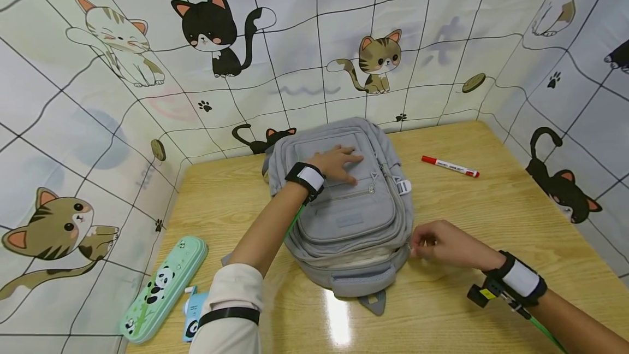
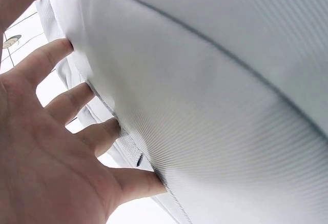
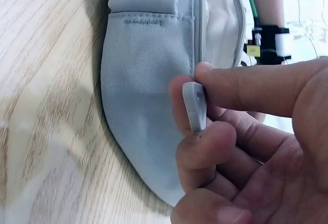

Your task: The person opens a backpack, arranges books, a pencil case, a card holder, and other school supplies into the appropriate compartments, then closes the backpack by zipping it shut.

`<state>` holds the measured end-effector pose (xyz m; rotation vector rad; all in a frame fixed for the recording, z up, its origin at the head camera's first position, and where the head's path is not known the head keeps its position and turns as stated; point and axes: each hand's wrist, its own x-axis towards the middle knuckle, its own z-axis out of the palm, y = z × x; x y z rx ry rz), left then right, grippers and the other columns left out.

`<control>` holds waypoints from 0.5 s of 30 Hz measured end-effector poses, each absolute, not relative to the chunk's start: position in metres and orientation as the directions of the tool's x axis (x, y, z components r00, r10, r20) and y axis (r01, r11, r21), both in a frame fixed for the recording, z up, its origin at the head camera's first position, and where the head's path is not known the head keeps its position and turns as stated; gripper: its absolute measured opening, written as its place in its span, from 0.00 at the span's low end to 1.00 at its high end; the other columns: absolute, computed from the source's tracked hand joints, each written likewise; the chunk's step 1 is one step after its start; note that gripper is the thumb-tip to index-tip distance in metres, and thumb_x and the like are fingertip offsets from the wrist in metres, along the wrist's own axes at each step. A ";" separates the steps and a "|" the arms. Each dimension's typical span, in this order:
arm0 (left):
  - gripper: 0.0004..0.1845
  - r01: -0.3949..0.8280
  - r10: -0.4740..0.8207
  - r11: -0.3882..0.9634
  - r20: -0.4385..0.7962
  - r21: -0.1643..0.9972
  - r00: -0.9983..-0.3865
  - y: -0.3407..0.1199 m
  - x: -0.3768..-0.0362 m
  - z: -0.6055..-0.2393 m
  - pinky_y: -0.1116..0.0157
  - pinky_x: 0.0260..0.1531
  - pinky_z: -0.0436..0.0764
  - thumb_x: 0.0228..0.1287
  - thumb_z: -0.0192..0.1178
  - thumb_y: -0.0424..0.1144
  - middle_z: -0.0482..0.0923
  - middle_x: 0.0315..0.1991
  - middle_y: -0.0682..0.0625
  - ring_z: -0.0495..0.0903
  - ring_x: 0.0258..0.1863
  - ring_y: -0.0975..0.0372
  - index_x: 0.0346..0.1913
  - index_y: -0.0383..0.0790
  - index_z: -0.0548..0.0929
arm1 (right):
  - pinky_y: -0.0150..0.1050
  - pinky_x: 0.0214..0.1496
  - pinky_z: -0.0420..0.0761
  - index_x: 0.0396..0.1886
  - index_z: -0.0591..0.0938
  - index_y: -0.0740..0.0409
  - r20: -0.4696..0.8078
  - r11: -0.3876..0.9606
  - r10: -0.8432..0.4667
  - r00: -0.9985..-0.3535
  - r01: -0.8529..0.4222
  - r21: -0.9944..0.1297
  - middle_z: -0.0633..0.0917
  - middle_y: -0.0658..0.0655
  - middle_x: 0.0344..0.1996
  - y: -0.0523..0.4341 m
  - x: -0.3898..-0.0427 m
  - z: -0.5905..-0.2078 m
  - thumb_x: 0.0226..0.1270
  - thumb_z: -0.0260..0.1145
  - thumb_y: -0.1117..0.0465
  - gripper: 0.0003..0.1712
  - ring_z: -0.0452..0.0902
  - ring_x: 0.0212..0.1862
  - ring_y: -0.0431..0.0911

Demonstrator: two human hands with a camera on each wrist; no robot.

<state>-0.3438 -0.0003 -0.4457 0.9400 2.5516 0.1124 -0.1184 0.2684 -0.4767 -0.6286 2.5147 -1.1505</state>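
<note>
A grey backpack [image 1: 349,220] lies on the table with its front pocket up and its top handle [image 1: 363,279] toward me. My left hand [image 1: 338,164] rests on the front pocket with fingers spread, its fingertips touching the fabric in the left wrist view. At the bag's near right side, my right hand [image 1: 444,245] pinches a light grey zipper pull [image 3: 193,106] between thumb and curled fingers. Cream lining [image 3: 221,16] shows along the parted zipper near the top of the bag.
A red-capped marker [image 1: 450,166] lies at the right back of the wooden table [image 1: 501,212]. On the left are a green panda pencil case [image 1: 164,288] and a small light-blue item [image 1: 193,313], partly behind the left sleeve. Cat-printed cloth walls [image 1: 295,53] enclose the table.
</note>
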 end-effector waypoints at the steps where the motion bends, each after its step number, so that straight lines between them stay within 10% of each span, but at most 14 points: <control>1: 0.42 0.601 0.634 0.770 -0.354 0.214 -0.687 -0.001 -0.344 -0.446 0.26 0.78 0.46 0.73 0.64 0.62 0.43 0.89 0.57 0.37 0.89 0.50 0.85 0.67 0.59 | 0.31 0.32 0.73 0.33 0.87 0.51 -0.094 0.583 -0.514 -0.853 -0.266 -0.768 0.83 0.42 0.28 0.267 -0.119 -0.476 0.71 0.72 0.65 0.06 0.73 0.31 0.32; 9: 0.39 0.597 0.661 0.750 -0.305 0.284 -0.685 -0.009 -0.368 -0.462 0.35 0.81 0.54 0.77 0.59 0.63 0.50 0.88 0.52 0.49 0.88 0.51 0.85 0.60 0.61 | 0.31 0.29 0.72 0.34 0.85 0.49 -0.142 0.612 -0.504 -0.852 -0.236 -0.755 0.82 0.42 0.29 0.263 -0.121 -0.481 0.73 0.72 0.58 0.06 0.73 0.29 0.33; 15: 0.29 0.512 0.565 0.798 -0.099 0.317 -0.819 -0.057 -0.406 -0.471 0.42 0.80 0.62 0.83 0.53 0.53 0.62 0.83 0.43 0.56 0.85 0.48 0.79 0.47 0.71 | 0.35 0.27 0.72 0.41 0.85 0.56 -0.330 0.645 -0.363 -0.871 0.021 -0.764 0.82 0.54 0.29 0.268 -0.130 -0.484 0.83 0.61 0.42 0.22 0.75 0.24 0.43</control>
